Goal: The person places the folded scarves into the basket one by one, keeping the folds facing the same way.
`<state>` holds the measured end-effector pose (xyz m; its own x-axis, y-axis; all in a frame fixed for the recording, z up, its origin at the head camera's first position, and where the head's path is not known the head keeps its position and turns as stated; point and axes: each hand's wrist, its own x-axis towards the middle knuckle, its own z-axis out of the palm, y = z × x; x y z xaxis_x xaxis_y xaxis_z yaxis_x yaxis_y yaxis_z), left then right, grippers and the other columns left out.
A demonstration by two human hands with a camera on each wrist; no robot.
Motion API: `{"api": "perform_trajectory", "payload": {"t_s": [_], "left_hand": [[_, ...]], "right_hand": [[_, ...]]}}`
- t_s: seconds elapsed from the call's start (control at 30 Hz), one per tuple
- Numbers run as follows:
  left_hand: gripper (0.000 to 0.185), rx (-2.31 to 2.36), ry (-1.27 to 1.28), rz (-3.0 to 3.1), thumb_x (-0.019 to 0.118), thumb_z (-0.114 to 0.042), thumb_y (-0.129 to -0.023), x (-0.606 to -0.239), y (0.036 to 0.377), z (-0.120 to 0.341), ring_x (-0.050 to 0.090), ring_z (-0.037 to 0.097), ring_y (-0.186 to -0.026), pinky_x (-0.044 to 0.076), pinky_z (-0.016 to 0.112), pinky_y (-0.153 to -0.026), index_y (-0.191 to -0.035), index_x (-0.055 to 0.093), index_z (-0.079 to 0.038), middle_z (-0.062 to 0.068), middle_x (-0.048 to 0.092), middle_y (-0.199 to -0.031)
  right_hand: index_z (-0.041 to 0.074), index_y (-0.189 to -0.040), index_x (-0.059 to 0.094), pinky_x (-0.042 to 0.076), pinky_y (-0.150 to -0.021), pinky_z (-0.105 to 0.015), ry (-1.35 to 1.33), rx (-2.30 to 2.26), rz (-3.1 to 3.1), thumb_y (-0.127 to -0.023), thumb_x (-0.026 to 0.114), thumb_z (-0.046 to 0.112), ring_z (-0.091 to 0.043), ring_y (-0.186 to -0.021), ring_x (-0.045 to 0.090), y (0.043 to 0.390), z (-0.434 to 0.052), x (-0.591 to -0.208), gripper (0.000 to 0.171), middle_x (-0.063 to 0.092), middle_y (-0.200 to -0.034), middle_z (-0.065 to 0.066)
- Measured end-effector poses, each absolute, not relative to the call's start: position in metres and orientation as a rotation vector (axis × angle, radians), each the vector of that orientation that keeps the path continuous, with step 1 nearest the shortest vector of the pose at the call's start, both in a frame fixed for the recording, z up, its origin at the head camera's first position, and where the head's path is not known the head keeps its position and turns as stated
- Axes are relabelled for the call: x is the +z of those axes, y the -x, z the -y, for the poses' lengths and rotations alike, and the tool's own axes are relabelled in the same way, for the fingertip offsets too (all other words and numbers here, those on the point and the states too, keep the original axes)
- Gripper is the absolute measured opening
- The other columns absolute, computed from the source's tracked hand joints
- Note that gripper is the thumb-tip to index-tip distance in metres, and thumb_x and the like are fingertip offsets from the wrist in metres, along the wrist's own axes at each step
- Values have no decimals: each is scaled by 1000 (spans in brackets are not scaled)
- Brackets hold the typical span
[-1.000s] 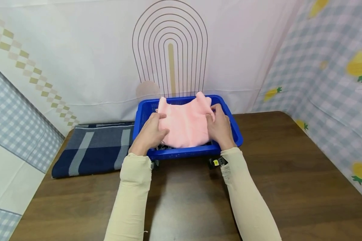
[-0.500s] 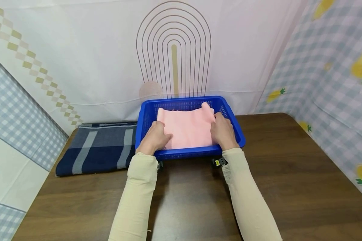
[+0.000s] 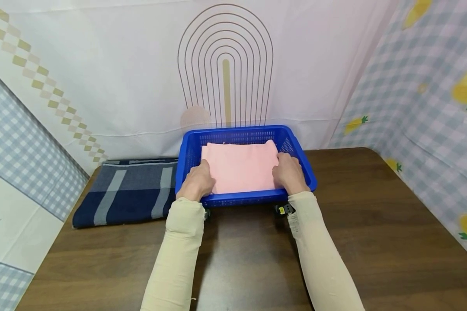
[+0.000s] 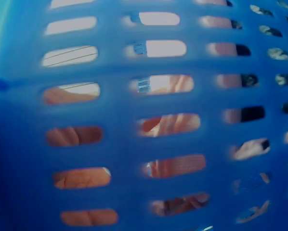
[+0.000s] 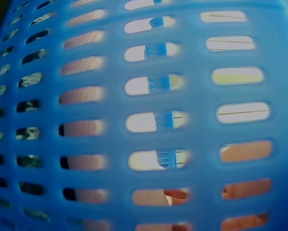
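1 folded pink cloth (image 3: 239, 166) lies flat inside 1 blue basket (image 3: 307, 172) on the table (image 3: 373, 242). The left hand (image 3: 196, 183) and right hand (image 3: 289, 173) hold its 2 near corners, fingers curled. 1 plaid blanket (image 3: 124, 194) lies left of the basket.

Bright even light, soft shadows under the arms, head view sharp, wrist views blurred close-ups

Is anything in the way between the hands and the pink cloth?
Nothing visible is. The left hand and the right hand are already at the two sides of the pink cloth, which lies folded inside the blue basket. Only the wrist cameras look through the basket's wall.
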<state>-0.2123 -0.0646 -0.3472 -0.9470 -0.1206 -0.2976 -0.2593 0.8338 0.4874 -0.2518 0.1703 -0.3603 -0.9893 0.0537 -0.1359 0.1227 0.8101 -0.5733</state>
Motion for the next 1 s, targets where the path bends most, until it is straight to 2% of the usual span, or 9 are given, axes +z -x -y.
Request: {"api": "perform_trajectory", "payload": {"t_s": [0.13, 0.27, 0.37, 0.53, 0.77, 0.9, 1.0], "left_hand": [[64, 762, 302, -2759, 43, -14, -106, -346, 211, 67, 57, 35, -112, 51, 50, -99, -163, 15, -9, 22, 50, -147], [67, 756, 351, -2745, 42, -10, -105, -344, 210, 66, 56, 36, -114, 50, 49, -97, -164, 10, -9, 22, 50, -146], [61, 710, 357, -2780, 46, -7, -104, -345, 210, 63, 56, 38, -112, 51, 51, -100, -160, 23, -5, 24, 54, -141], [41, 602, 285, -2850, 48, -9, -103, -344, 208, 61, 58, 39, -110, 49, 54, -104, -143, 48, 1, 26, 58, -133], [46, 634, 211, -2889, 47, -31, -108, -335, 198, 68, 58, 35, -111, 50, 51, -104, -142, 51, 0, 22, 59, -132], [52, 630, 170, -2919, 47, -37, -108, -333, 191, 64, 54, 37, -121, 49, 53, -106, -144, 51, 0, 23, 54, -138], [52, 611, 130, -2941, 48, -40, -107, -335, 186, 60, 55, 35, -115, 51, 51, -101, -137, 57, 1, 23, 56, -131]], "right_hand": [[5, -158, 36, 39, -116, -58, -105, -977, -2865, -103, 42, 6, -38, -138, 48, 254, -170, -360, 55, 40, -160, -21], [7, -159, 33, 38, -117, -58, -105, -950, -2822, -103, 41, 7, -37, -136, 47, 254, -170, -359, 57, 36, -163, -19], [7, -160, 31, 38, -116, -60, -110, -896, -2790, -104, 41, 10, -38, -131, 48, 254, -170, -359, 57, 35, -163, -20], [7, -160, 32, 39, -115, -60, -95, -880, -2834, -105, 42, 15, -40, -131, 50, 251, -169, -359, 56, 37, -162, -21], [5, -153, 43, 42, -112, -61, -36, -954, -2998, -106, 47, 22, -42, -137, 51, 246, -162, -358, 51, 49, -154, -21], [2, -146, 52, 41, -113, -59, 31, -997, -3106, -103, 51, 20, -43, -137, 48, 242, -158, -355, 47, 55, -147, -23], [2, -143, 56, 38, -113, -60, 80, -1035, -3142, -101, 52, 19, -45, -138, 45, 238, -153, -351, 45, 56, -145, -24]]}}
